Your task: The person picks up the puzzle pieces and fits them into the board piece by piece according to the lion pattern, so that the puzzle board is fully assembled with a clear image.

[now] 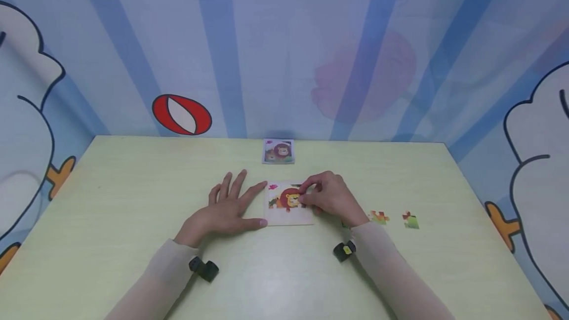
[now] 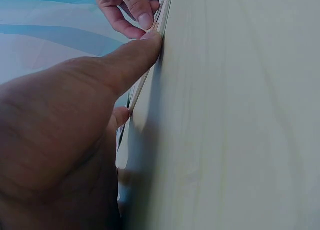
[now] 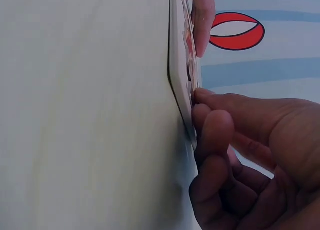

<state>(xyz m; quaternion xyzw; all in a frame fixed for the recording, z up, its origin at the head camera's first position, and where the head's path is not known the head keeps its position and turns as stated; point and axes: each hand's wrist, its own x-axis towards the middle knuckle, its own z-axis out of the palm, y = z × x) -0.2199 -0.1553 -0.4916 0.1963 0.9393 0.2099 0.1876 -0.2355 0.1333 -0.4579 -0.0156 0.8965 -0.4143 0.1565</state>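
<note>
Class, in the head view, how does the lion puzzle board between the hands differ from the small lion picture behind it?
The puzzle board has a bare lower part; the lion picture shows its scene down to near its bottom border.
The left hand and right hand are at the puzzle board; the lion picture lies farther back, untouched.
Both show a reddish-maned lion with a pink shape at upper left.
</note>
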